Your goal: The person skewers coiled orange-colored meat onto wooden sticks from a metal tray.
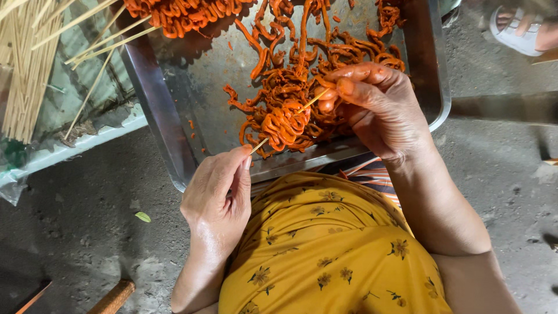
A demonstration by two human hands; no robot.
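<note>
The left hand [216, 197] is closed around the lower end of a thin pale bamboo skewer [260, 145], thumb and forefinger pinching the stick just where it leaves the fist. The skewer slants up and to the right from that hand, passing through a folded bunch of orange-red marinated meat strips [285, 122] threaded on its middle. The right hand [372, 107] sits at the skewer's upper end, fingers curled narrow, its fingertips [334, 93] pinching the stick's tip together with a strip of the same orange-red meat. Both hands are stained with the orange marinade.

Under and beyond both hands lies a shallow rectangular stainless-steel tray [168, 122], its near edge resting across the person's lap, just above the yellow flowered fabric [325, 244] of their clothing. A loose tangle of more orange-red meat strips [325, 40] spreads over the tray beyond the right hand, and another heap [180, 14] lies at the tray's far left corner, well beyond the left hand.

Left of the left hand, past the tray's edge, a bundle of bare bamboo sticks [23, 70] rests on a pale ledge, a few loose sticks [104, 43] leaning over onto the tray's corner. Beneath everything is a grey concrete floor [87, 232].
</note>
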